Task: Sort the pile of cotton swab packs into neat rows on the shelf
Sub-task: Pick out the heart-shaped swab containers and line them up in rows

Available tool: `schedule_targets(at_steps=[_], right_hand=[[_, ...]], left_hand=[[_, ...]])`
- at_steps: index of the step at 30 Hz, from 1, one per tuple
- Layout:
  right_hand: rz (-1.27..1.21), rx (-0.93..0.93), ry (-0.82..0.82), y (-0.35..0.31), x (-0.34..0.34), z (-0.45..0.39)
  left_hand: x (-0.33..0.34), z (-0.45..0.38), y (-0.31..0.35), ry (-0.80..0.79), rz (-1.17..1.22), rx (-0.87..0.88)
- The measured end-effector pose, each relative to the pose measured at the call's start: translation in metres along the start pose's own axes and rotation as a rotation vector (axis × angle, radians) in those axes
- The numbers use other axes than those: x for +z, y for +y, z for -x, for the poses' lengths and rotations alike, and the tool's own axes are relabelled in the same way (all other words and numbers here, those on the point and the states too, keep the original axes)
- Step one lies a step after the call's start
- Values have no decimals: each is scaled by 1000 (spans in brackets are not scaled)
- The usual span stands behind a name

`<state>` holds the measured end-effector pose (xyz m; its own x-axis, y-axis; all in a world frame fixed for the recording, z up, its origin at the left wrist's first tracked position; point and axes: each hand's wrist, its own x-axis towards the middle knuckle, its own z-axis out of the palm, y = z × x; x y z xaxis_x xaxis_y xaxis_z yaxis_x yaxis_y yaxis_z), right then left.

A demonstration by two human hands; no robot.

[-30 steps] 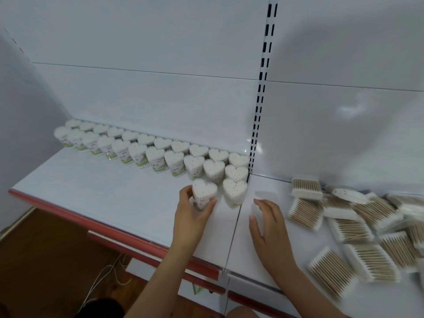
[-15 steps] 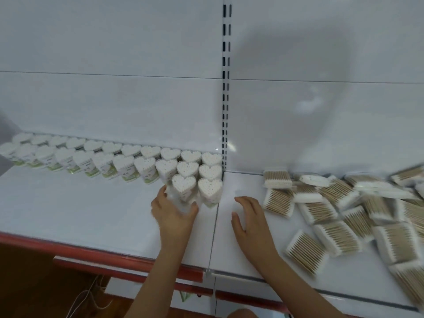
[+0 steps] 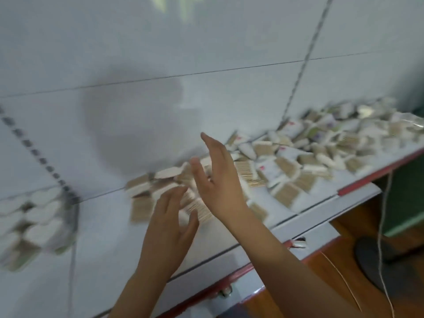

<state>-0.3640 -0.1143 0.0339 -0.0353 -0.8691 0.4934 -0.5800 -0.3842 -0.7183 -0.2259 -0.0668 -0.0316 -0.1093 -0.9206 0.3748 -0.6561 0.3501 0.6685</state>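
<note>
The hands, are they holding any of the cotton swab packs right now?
No, nothing is held. The left hand and the right hand are both open, fingers straight, reaching over the pile of cotton swab packs. The picture is blurry.

Everything's smeared with motion blur, and my view sits tilted. My left hand and right hand are soft-edged. Dim, flat, bluish light; a round grey shadow lies on the back panel, a pale glare patch at top. The heart packs at the left edge blur worst.
</note>
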Motion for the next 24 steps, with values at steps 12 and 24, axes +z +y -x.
schedule_targets(at_steps=[12, 24], right_hand=[[210, 185, 142, 193, -261, -29], [572, 298, -73, 402, -371, -84]], left_hand=[[236, -78, 155, -171, 114, 147], [371, -139, 220, -136, -184, 124]])
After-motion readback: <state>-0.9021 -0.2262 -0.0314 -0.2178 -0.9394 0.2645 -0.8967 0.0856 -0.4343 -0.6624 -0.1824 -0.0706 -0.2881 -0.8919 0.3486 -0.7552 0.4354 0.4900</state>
